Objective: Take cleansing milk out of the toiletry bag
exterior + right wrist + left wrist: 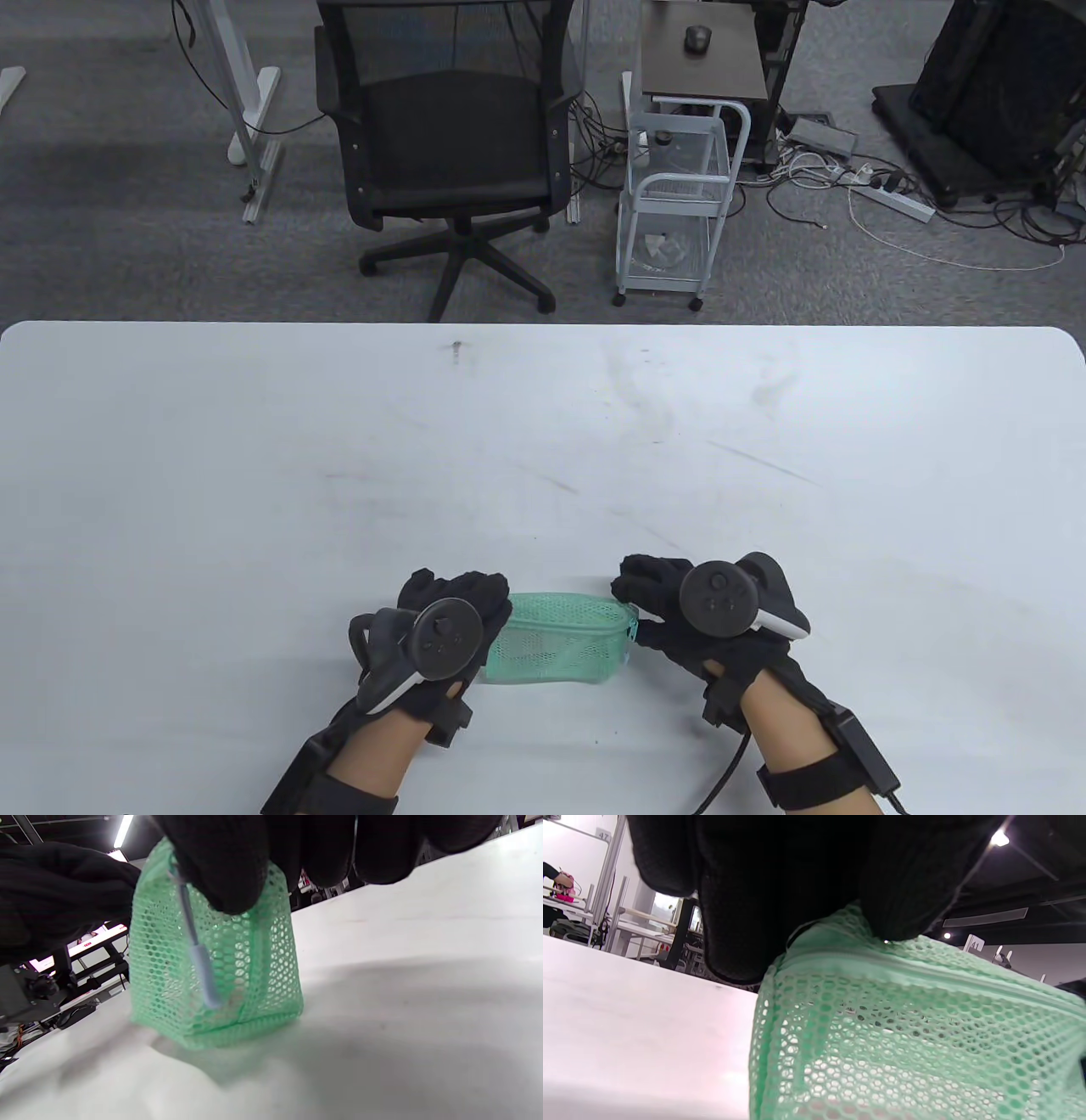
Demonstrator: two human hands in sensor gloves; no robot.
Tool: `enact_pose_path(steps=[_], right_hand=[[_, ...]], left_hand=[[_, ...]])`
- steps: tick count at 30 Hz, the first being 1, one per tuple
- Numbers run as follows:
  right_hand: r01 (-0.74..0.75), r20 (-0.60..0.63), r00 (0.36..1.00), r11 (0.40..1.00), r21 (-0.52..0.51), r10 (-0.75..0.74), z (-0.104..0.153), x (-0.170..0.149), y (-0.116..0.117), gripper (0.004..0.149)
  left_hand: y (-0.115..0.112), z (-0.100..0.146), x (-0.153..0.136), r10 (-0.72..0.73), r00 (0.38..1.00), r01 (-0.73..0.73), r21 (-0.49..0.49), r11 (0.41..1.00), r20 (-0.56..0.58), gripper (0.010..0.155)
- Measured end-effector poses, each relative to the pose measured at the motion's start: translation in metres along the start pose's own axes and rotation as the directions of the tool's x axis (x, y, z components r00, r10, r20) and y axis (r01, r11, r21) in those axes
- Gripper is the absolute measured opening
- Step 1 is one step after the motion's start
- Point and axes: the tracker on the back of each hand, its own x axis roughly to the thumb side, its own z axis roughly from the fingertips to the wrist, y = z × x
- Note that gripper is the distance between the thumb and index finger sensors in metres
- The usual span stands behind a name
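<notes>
Both hands are gripping the toiletry bag (pixel 556 638) at 6 o'clock.
Right hand (pixel 679 607) fingers (pixel 225 870) are pinching the zipper end; left hand (pixel 462 615) is pinching the other; the soft mesh may be slipping, so the zipper jams.

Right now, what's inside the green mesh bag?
Through the mesh of the toiletry bag only pale, blurry patches show; no cleansing milk can be made out. The zipper looks closed, with the left hand and right hand covering both ends.

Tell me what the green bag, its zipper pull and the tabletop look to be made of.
Toiletry bag: soft green mesh, likely synthetic; open hexagonal holes let light through and it sags.
Zipper pull: a pale, matte hanging tab, probably rubbery plastic, though the look leaves it open.
Table: smooth white hard surface, perhaps laminate, faintly sheened, with grey scuffs.
</notes>
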Motion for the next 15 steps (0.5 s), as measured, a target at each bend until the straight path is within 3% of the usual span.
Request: enact_pose_path(steps=[5,15], right_hand=[[-0.039,0.020,0.999,0.996,-0.084,0.041,0.000,0.002,0.001,0.049],[-0.038,0.038,0.998,0.996,-0.081,0.041,-0.003,0.004,0.006,0.044]], left_hand=[[0.000,0.000,0.003,-0.034,0.999,0.034,0.011,0.999,0.005,0.040],[0.000,0.002,0.011,-0.040,0.999,0.041,-0.020,0.999,0.029,0.049]])
